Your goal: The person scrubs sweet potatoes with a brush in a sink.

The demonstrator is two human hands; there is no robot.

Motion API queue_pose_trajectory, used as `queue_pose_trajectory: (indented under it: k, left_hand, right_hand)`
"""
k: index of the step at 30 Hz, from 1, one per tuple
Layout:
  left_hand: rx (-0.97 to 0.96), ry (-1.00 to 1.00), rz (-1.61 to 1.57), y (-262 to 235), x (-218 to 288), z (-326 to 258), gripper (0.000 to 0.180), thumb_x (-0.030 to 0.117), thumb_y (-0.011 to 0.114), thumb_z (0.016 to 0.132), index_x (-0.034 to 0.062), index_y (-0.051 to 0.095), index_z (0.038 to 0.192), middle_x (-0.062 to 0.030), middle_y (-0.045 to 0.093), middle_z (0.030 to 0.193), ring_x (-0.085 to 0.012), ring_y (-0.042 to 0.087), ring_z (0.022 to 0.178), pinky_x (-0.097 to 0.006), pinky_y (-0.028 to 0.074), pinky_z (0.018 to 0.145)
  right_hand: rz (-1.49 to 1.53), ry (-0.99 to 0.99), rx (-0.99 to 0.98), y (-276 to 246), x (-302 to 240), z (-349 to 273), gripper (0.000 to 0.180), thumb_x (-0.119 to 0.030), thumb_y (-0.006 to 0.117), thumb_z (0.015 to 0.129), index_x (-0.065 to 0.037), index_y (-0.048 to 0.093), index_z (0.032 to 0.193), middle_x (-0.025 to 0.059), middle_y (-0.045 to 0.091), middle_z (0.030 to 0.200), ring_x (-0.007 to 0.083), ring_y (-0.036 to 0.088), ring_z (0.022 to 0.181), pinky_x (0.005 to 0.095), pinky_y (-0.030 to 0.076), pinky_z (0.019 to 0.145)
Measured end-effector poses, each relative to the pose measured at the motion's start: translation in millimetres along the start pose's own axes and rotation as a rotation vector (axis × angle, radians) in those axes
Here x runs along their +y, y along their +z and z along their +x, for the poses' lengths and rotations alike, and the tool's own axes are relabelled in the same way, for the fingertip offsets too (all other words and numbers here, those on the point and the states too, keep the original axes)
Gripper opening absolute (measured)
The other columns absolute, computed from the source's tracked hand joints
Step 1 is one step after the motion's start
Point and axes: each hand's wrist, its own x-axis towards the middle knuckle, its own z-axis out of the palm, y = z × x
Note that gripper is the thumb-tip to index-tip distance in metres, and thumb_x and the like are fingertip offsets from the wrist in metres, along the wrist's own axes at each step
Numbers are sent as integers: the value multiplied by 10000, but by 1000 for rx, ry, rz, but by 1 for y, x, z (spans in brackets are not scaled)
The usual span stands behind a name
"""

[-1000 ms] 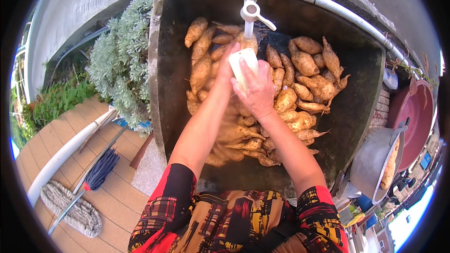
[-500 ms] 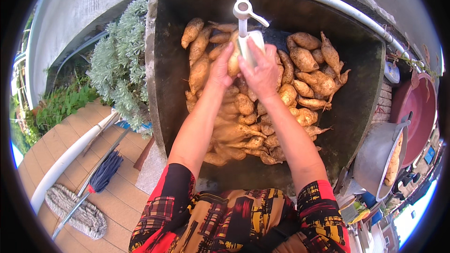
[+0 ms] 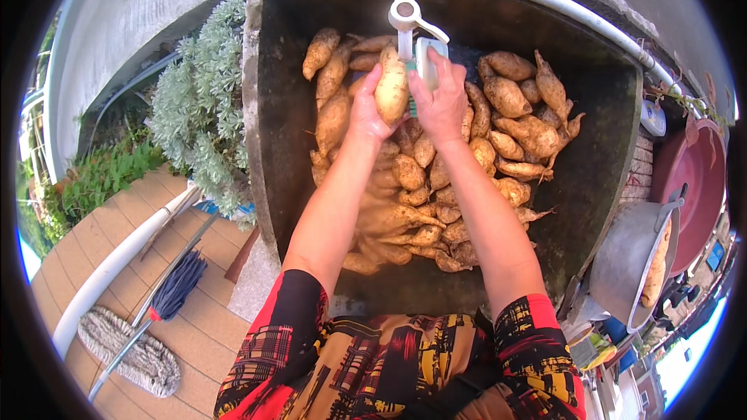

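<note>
A pale, washed sweet potato (image 3: 392,87) stands upright in my left hand (image 3: 364,113), whose fingers wrap round it from the left and below. My right hand (image 3: 442,107) grips a white scrubbing brush (image 3: 429,62) with green bristles, held at the potato's right side. Both are just under the white tap (image 3: 404,9), where water seems to run down. Below my hands, muddy sweet potatoes (image 3: 534,136) fill much of the concrete sink (image 3: 268,148); those at the lower left lie in brown water. My right fingers partly hide the brush.
A white pipe (image 3: 568,12) runs along the sink's back edge. To the right are a metal pot (image 3: 626,257) with a sweet potato in it and a reddish basin (image 3: 689,194). At left stand a silvery bush (image 3: 204,101) and mops (image 3: 128,350) on the tiled floor.
The brush has shifted slightly right and up, off the front of the sweet potato, whose pale face now shows. My hands are less blurred.
</note>
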Motion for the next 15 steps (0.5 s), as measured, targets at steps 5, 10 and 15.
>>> queue_pose_trajectory:
  k: [5,10,15]
  left_hand:
    - [90,228,-27,10,-2,10,473,470,503,957,56,593,1166,-109,675,1027,-267,654,877,-391,549,793]
    - [-431,-124,-49,-9,14,-2,480,470,543,949,40,604,1152,-121,667,1078,-223,653,962,-341,549,835]
    - [-233,-69,0,-16,13,8,480,456,539,925,77,586,1218,-107,660,1143,-270,634,1038,-425,499,956]
  right_hand:
    - [13,-41,-27,5,1,-1,567,-392,651,807,-149,539,1306,214,511,1116,408,598,953,472,501,803]
    - [-19,-341,-83,2,-15,-74,572,-383,675,798,-112,564,1289,179,487,1060,384,571,942,434,512,772]
    - [149,-55,-15,14,6,22,516,-369,684,806,-164,580,1268,171,526,1029,379,613,875,453,500,758]
